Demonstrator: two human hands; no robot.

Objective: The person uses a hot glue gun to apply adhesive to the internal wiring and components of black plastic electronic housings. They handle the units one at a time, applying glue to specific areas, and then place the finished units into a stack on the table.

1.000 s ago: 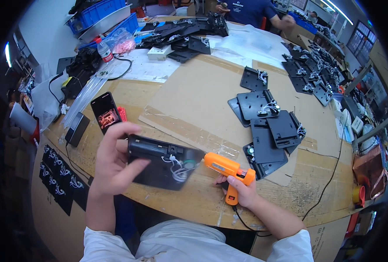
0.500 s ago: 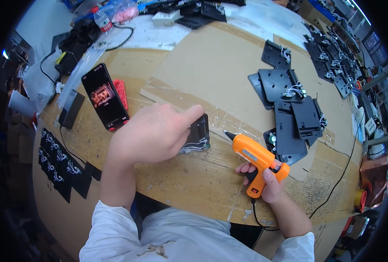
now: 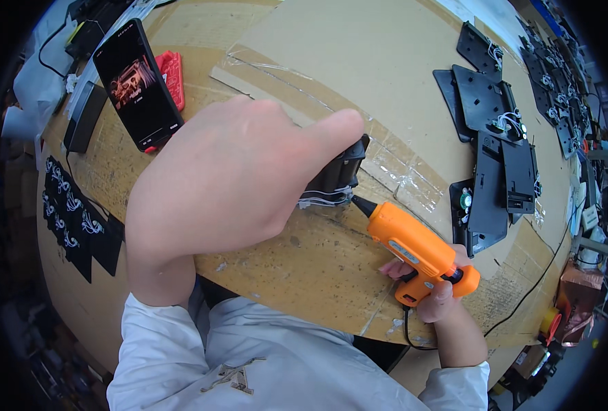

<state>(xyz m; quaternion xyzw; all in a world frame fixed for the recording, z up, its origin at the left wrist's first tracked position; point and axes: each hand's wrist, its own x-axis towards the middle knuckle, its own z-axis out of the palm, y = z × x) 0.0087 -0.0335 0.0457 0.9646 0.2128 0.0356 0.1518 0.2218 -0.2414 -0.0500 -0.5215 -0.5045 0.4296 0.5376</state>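
Note:
My left hand (image 3: 229, 171) is closed round a black plastic housing (image 3: 338, 168) with pale wires along its lower edge; the back of the hand hides much of it. In my right hand (image 3: 437, 294) is an orange glue gun (image 3: 413, 240), gripped by its handle, with the thumb near its rear end. The gun's dark nozzle points up and left. Its tip is at the wired lower right corner of the housing; whether it touches cannot be made out. A black cord runs down from the handle.
A phone (image 3: 138, 85) leans on a red stand (image 3: 171, 75) at the left. Beside it stands a black box (image 3: 85, 118). Black panels with wires (image 3: 485, 171) lie on cardboard (image 3: 359, 61) at the right. Several wired black pieces (image 3: 71, 212) lie at far left.
The glue gun's nozzle has come to the housing's wired corner. My left hand has lifted the housing up and nearer to view. The whole view has shifted.

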